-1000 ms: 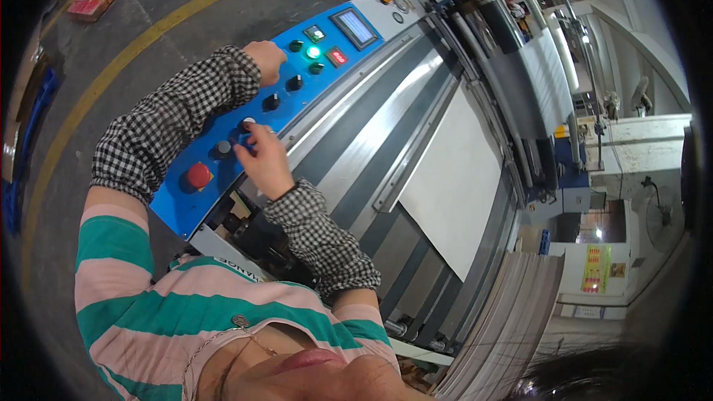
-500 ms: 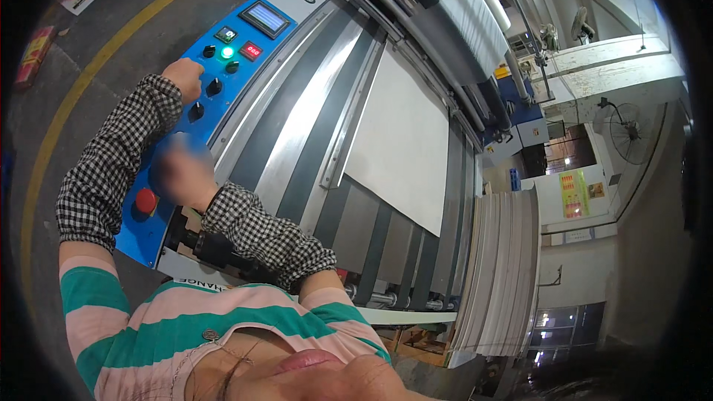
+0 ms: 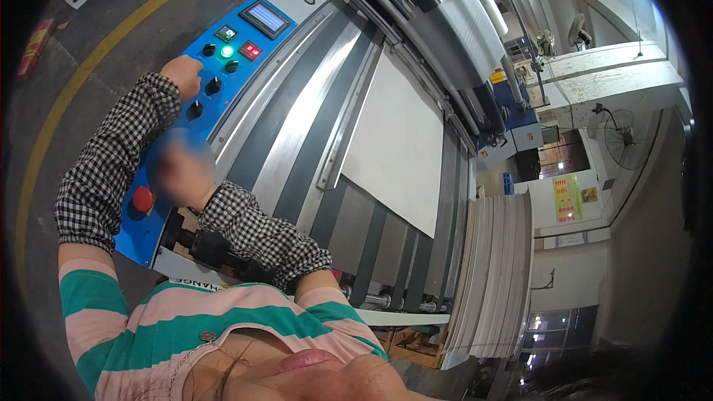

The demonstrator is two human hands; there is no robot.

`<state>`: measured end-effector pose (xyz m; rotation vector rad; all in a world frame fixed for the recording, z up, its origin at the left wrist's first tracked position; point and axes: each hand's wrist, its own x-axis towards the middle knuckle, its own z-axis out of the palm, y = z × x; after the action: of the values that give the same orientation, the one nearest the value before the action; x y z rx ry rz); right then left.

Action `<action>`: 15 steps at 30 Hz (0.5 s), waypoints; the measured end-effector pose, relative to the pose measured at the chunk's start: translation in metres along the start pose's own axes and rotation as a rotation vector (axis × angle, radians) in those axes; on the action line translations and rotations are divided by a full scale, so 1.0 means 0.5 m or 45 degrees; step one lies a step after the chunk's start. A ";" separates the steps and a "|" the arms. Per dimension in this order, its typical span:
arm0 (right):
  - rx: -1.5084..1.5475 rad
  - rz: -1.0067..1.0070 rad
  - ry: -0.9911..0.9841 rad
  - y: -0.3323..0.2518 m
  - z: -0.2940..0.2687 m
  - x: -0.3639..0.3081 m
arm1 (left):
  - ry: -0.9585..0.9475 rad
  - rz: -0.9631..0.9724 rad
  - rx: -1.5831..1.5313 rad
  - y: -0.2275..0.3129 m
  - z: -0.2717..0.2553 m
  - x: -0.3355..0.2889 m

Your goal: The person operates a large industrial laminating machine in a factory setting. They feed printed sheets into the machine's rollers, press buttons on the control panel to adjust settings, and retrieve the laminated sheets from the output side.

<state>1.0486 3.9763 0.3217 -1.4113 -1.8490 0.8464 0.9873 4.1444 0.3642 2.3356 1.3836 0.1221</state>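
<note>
Holding the left arm extended, slightly bent at the elbow, along the left edge of the long, bright-blue control panel [image 3: 141, 234], with the forearm wrapped in a black-and-white checked cloth sleeve cover [image 3: 100, 167]. Resting the left hand [image 3: 182, 78], back upward, at that edge, right beside the black pointer knobs [image 3: 214, 85]. And look at the fingers [image 3: 194, 67]: curled inward and close together, not spread. Cannot tell about any pinch beneath.

Over now to the right hand [image 3: 186, 174], brought in from the right on a bent arm, in a matching checked sleeve [image 3: 264, 230], and placed at the lower half of the panel, between the lowest black knob and the red mushroom-shaped button [image 3: 142, 199] near the bottom end. Badly blurred here! Cannot tell pinching from spreading, nor touching from hovering.

Find the panel fixed along the left edge of the wide, striped machine bed [image 3: 293, 130]. Note, up on it, a round green lit button [image 3: 226, 52], just left of a small red digital display [image 3: 250, 50]. Spot, too, a large, flat white sheet [image 3: 394, 148] toward the bed's right edge, alongside a straight metal bar [image 3: 344, 137].
</note>
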 end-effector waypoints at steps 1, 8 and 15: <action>0.007 0.009 -0.025 0.000 -0.003 0.000 | 0.017 0.011 -0.008 -0.002 0.003 0.001; 0.005 -0.002 -0.017 0.007 -0.001 0.004 | 0.095 0.059 -0.038 -0.004 0.010 0.011; 0.232 0.241 0.293 0.052 -0.079 0.042 | 0.088 0.024 0.020 -0.039 0.022 0.013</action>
<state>1.0908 4.0065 0.3260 -1.5140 -1.4469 0.8800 0.9776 4.1546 0.3456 2.3785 1.3996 0.2000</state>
